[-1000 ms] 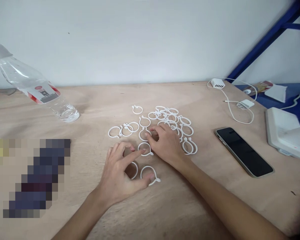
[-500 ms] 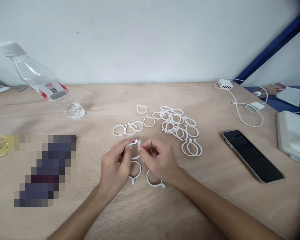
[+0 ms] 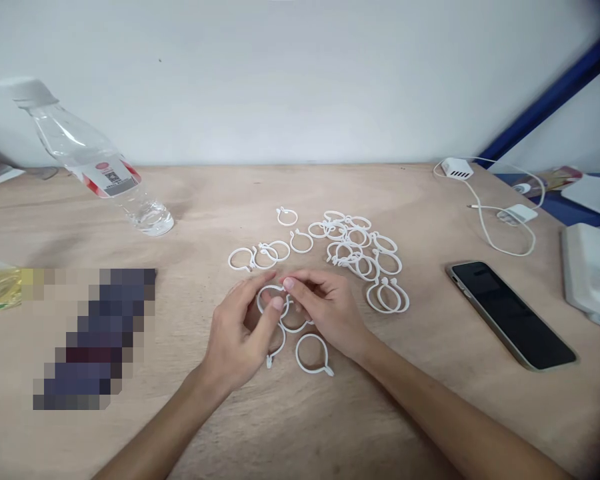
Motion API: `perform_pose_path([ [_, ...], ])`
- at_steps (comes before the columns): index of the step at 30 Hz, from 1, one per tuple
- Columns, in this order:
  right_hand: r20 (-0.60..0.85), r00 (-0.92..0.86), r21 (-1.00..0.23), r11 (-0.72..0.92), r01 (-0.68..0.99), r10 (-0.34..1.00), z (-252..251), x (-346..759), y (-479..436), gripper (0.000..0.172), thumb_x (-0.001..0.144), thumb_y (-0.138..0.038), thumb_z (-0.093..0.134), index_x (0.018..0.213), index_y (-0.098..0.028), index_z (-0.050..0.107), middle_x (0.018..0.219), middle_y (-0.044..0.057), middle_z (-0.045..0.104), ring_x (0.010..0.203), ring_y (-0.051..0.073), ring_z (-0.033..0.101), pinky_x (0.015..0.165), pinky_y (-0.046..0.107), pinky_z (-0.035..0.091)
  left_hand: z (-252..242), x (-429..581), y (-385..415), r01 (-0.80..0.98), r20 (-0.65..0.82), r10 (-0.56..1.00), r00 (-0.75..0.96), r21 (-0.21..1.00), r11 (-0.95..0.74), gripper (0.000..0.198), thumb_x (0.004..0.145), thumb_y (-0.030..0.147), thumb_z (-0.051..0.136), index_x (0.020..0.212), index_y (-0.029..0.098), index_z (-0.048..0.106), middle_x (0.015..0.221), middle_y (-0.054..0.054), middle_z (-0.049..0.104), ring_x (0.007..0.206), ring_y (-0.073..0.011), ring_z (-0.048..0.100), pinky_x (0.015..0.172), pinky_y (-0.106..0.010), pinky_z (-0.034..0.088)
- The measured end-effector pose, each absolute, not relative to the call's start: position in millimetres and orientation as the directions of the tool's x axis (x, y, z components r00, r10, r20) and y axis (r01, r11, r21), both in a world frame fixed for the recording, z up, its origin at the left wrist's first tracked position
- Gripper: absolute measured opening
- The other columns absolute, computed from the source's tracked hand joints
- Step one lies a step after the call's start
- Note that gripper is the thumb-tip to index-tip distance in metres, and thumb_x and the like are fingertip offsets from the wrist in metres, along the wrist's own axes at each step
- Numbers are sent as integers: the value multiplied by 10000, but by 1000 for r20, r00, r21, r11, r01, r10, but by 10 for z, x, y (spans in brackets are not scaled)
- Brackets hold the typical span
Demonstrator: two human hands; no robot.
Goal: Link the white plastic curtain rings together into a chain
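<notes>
Over the wooden table, my left hand (image 3: 235, 330) holds a white plastic curtain ring (image 3: 269, 287) between thumb and fingers. My right hand (image 3: 336, 313) pinches the same ring at its small clasp end, which the thumb and fingertips partly cover. Whether the clasp is closed cannot be made out. Just beneath my hands lie several more rings, partly hidden by my fingers. One loose ring (image 3: 297, 353) rests below my right hand, its small tab pointing to the lower right.
Beyond my hands are scattered and overlapping white rings (image 3: 379, 291). A water bottle (image 3: 113, 177) stands at the left, near a pixelated dark object (image 3: 100, 333) and a yellow packet (image 3: 3, 290). A phone (image 3: 513, 313), charger (image 3: 456, 168) and white box (image 3: 590, 273) are at the right.
My right thumb and fingers have closed over the ring's ends, where a gap between the hands showed before. The whole view has shifted slightly.
</notes>
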State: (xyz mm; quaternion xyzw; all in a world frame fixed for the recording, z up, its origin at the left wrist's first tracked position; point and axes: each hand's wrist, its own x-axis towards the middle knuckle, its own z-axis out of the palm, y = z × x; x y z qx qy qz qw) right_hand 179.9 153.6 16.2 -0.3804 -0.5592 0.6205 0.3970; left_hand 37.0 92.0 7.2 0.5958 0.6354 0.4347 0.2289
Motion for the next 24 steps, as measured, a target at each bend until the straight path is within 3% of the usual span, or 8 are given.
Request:
perform_pose_path([
  [3,-160,-369,-963,-226,-143,916,169,1784,1526,249,783,-414,675,734,-171,691,512,-49,527,421,60,420,394,196,331,78,377,911,674,329,938,-108,718,-174,475,801,383,654,1209,152,577,1041,-85,666,897,-211,609,840,-365,479],
  [5,-221,-380,-935,-306,-181,898,172,1769,1511,277,771,-441,682,719,-169,662,507,-53,523,396,55,404,368,189,314,79,380,907,725,361,931,-59,657,-208,422,818,374,641,1176,158,584,981,-73,658,852,-199,599,808,-354,476],
  [10,-181,-349,-963,-238,-127,919,138,1752,1469,332,827,-484,601,724,-170,632,512,-47,530,391,62,415,368,193,315,72,374,911,780,398,917,21,567,-264,248,891,341,534,1042,160,613,834,-43,635,751,-179,569,704,-305,450],
  [13,-72,-292,-994,-93,-58,954,88,1775,1464,377,889,-492,513,758,-168,655,564,-25,564,448,76,457,417,204,351,91,362,917,735,322,947,-19,646,-205,222,911,344,469,877,168,599,720,-11,597,651,-153,530,619,-270,414],
  [17,105,-263,-989,129,76,959,44,1811,1458,381,931,-454,468,786,-173,681,663,7,629,532,93,508,483,220,379,124,343,912,574,166,983,-76,814,-93,336,939,400,349,712,189,479,594,34,457,542,-124,425,525,-251,343],
  [24,172,-366,-961,238,142,914,55,1805,1435,395,956,-433,417,754,-178,642,623,-9,584,564,108,517,547,241,401,111,315,910,408,79,994,-77,912,-41,358,929,429,311,654,210,373,595,37,359,557,-126,358,525,-263,308],
])
